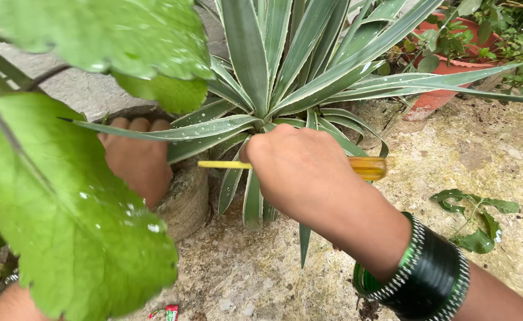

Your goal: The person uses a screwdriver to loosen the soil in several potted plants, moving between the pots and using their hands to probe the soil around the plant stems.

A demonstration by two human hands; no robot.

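1. A grey pot (pixel 187 199) holds a striped spiky plant (pixel 285 65) with long green, white-edged leaves.
2. Behind the plant, a red pot (pixel 446 65) holds small leafy stems.
3. The right hand (pixel 300 169) is closed around a yellow screwdriver (pixel 365 167) just in front of the plant's base.
4. The screwdriver lies level, handle away from the grey pot, shaft toward it.
5. The left hand (pixel 136 157) grips the grey pot's rim, fingers curled over.

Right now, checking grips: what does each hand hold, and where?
Right hand grips a yellow screwdriver around its handle. Left hand grasps the pot rim.
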